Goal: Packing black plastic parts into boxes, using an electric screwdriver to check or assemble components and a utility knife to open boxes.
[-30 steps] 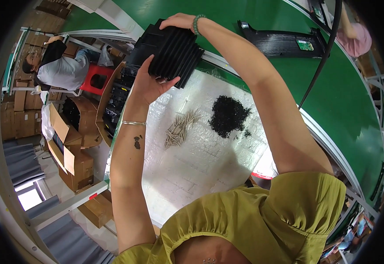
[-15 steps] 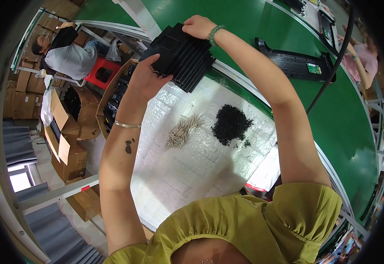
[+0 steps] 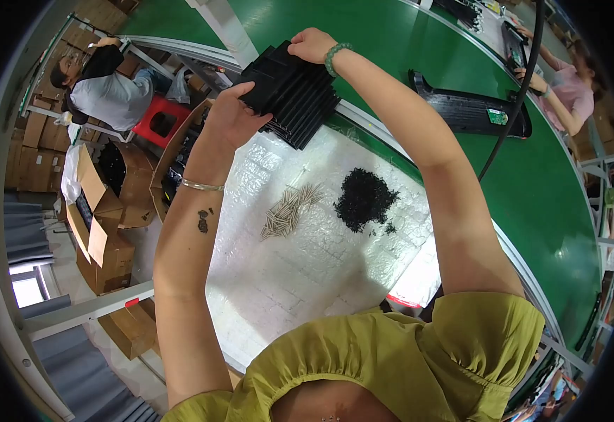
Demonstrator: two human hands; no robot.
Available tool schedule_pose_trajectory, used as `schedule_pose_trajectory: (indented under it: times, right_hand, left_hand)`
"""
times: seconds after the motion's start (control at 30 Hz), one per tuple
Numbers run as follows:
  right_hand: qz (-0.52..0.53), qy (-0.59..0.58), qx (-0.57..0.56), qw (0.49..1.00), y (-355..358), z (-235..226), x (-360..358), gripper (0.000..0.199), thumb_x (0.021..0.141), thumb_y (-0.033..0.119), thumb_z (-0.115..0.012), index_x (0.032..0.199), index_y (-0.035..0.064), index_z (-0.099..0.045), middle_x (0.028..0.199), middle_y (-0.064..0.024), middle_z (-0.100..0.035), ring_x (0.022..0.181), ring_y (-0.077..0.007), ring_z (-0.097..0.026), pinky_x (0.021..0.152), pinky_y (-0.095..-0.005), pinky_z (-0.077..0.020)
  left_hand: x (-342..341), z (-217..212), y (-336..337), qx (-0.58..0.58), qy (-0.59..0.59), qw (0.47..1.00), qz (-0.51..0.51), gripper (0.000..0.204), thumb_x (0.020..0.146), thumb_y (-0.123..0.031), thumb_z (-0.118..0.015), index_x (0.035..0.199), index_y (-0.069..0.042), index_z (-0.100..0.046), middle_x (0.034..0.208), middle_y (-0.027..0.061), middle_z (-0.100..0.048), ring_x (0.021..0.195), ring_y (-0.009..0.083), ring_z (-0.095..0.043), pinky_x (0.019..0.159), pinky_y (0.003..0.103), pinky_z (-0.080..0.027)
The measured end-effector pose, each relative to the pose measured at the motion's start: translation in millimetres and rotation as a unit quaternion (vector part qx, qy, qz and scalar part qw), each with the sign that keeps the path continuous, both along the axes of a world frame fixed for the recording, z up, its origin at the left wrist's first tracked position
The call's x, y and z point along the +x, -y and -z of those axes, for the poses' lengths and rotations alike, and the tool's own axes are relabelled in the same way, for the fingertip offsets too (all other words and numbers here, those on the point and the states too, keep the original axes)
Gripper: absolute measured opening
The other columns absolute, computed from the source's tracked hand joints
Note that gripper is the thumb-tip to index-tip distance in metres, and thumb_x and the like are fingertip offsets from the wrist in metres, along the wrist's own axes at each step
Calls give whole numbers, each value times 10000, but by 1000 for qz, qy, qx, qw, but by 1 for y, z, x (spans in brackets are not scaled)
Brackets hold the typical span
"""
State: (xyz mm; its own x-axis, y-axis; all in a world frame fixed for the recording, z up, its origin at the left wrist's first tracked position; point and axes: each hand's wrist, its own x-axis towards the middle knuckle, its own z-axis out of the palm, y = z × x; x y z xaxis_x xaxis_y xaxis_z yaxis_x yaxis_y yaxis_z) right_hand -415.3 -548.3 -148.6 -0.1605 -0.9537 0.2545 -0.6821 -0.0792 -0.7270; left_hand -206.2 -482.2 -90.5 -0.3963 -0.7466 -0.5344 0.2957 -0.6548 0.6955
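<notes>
A stack of flat black plastic panels [image 3: 298, 102] stands at the far edge of the white, film-covered work surface [image 3: 279, 295], its layers fanned toward me. My left hand [image 3: 233, 116] grips the left edge of the top panel, with thumb and forefinger apart and the other fingertips hidden. At the far corner of that same panel, my right hand [image 3: 312, 46] has its fingers closed on the rim. Nearer to me lie a heap of thin silvery pins [image 3: 289, 212] and, right of it, a pile of small black parts [image 3: 365, 200].
Beyond the surface runs a green belt [image 3: 532, 190] carrying a long black housing [image 3: 465, 111] with a small green circuit board. A black cable [image 3: 514, 105] hangs at the right. Cardboard boxes [image 3: 113, 246] and a red stool [image 3: 159, 121] stand left; one co-worker sits on each side.
My hands stay at the stack and shift only slightly, the right one a little leftward. At the right, the co-worker in pink has moved their arms toward the belt.
</notes>
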Motion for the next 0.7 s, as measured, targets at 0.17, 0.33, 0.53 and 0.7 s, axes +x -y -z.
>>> schedule_pose_trajectory:
  times: [0.17,0.33,0.53,0.7]
  right_hand:
    - [25,-20,44,999,2,-10,6,302,673,295,-600,751,10,-658,816,-186,-640,776,-337,-615,726,-407,-482]
    - [34,-62,85,994,0,-30,12,418,691,302,-643,1025,50,-640,986,-123,-644,937,-274,-604,846,-334,-462]
    - [1,66,65,996,6,-16,12,299,631,240,-654,882,79,-677,907,-104,-661,867,-271,-618,798,-343,-481]
    - [-41,207,-59,976,36,-31,0,392,634,250,-687,979,67,-664,883,-75,-668,814,-200,-634,778,-290,-488]
  left_hand:
    - [-1,-1,-1,-11,10,1000,8,434,856,-175,-497,1190,84,-397,1219,188,-457,1172,283,-393,1063,475,-184]
    - [3,5,2,19,23,999,-24,380,862,-173,-487,1147,70,-423,1125,168,-485,1062,296,-454,1035,466,-247]
    - [13,26,15,19,76,991,-113,208,812,-110,-529,1002,-29,-502,946,131,-528,881,297,-515,861,455,-396]
    - [40,3,45,-111,9,994,-14,53,789,-22,-527,833,7,-527,736,98,-559,671,233,-580,791,456,-489]
